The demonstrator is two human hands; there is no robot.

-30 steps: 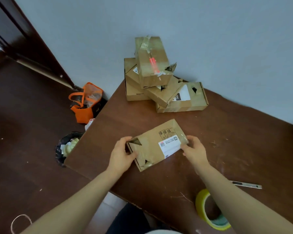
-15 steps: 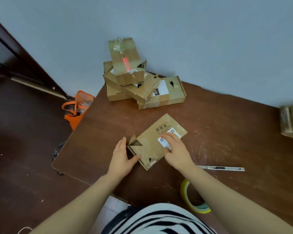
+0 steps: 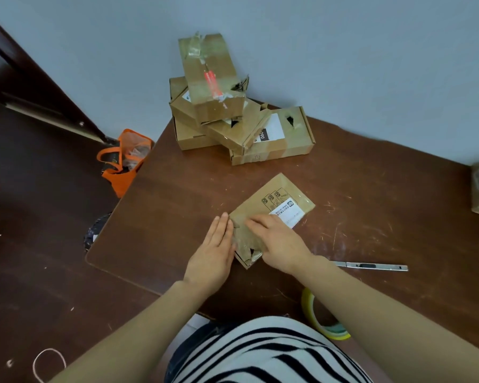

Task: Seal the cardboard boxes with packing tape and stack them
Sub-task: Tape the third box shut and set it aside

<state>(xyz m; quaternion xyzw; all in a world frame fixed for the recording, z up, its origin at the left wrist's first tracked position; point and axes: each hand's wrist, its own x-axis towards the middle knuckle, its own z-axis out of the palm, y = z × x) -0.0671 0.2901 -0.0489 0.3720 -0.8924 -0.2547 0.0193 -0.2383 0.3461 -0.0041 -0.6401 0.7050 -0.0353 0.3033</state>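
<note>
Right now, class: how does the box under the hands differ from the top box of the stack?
The box under the hands lies flat on the table, left hand and right hand touching it; the top box sits tilted on other boxes, untouched. The box under the hands is thin with a white label; the top box is blockier with a red strip. Both are brown cardboard.

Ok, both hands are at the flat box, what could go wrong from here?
The stack at the back is crooked, its top box askew; adding the flat box might topple it. The tape roll sits near the table edge beside the right forearm and could be nudged off. The knife lies close to the right hand.
</note>
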